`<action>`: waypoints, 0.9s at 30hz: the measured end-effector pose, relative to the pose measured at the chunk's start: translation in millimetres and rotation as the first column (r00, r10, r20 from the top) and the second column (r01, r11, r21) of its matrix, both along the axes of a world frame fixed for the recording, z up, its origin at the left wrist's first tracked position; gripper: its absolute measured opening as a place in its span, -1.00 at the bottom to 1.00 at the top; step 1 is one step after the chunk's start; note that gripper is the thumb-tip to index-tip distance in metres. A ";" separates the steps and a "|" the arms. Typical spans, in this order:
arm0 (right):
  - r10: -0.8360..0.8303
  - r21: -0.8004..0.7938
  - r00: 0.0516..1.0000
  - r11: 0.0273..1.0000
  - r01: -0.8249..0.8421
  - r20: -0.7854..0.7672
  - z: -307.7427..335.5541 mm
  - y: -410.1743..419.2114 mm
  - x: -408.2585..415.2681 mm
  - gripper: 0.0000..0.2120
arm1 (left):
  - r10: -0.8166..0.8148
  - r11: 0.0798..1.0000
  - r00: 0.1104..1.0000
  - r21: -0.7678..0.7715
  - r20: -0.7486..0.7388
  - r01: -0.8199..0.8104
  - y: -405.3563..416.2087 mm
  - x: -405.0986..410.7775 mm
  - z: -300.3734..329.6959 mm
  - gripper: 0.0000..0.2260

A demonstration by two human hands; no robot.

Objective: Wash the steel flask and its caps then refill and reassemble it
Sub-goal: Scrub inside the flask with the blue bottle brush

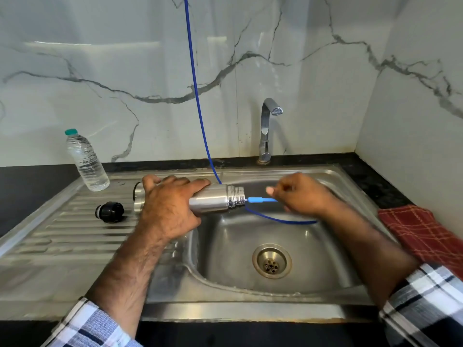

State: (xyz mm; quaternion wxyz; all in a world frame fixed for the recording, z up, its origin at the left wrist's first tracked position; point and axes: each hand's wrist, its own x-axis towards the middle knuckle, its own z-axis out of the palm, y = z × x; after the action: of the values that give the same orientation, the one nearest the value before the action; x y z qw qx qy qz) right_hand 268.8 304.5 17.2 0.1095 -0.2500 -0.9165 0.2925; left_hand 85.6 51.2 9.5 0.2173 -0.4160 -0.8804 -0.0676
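The left hand [167, 209] wraps around the steel flask [215, 200], holding it on its side over the sink [225, 314], mouth toward the right hand [299, 194]. That hand pinches the blue hose [261, 199], its tip just at the flask's mouth. Best to seat the tip inside and tilt the mouth down so rinse water drains. Beyond the left hand lies a black cap [110, 211].

Steel sink drainboard [75, 236] carries black cap [110, 211], plastic bottle [86, 162], seemingly upright.
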 end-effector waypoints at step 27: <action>0.152 0.442 0.988 0.884 -0.154 0.041 5.8 -1.9 3.7 -0.86 | 0.030 0.999 0.999 -0.040 -0.019 -0.031 -6.0 -1.6 5.8 -0.22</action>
State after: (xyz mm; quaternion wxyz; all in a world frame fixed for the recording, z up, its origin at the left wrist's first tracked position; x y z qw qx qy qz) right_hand 272.5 302.6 23.0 0.1377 -0.1463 -0.9761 0.0832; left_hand 84.0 45.2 15.3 0.2179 -0.4074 -0.8859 -0.0428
